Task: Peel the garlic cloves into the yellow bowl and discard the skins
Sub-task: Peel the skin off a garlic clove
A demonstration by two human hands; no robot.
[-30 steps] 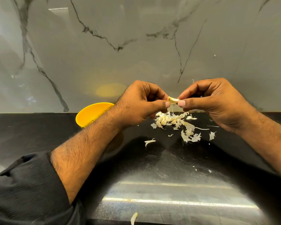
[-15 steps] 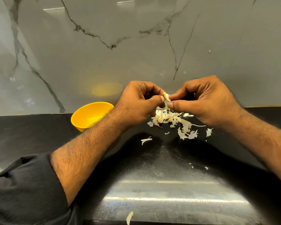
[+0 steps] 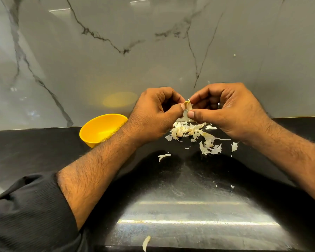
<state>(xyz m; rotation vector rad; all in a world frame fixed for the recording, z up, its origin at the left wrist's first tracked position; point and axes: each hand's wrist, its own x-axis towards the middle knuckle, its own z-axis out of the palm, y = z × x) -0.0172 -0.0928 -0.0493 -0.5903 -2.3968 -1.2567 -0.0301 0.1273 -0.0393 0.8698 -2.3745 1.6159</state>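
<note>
Here's the garlic clove [image 3: 188, 106], held up in the air between both hands, just above the black counter [image 3: 189, 188] and in front of the marble wall [image 3: 153, 60]. The left hand [image 3: 155, 113] pinches it from one side, thumb tip against the clove, the other fingers curled in behind. The right hand [image 3: 225, 111] pinches it from the other side, thumb underneath and forefinger on top at the clove's tip, where a bit of papery skin sticks up. A thin thread of skin hangs down from the clove towards the pile.

Right under the hands lies the pile of skins [image 3: 195, 132], white flakes heaped and scattered on the counter, with a few strays further out and one lone flake [image 3: 146, 242] near the front edge.

Off to the left, against the wall, sits the yellow bowl [image 3: 98, 130], partly hidden behind the left forearm; what's inside I cannot tell. A dark sleeve [image 3: 29, 215] is pushed up the left arm.
</note>
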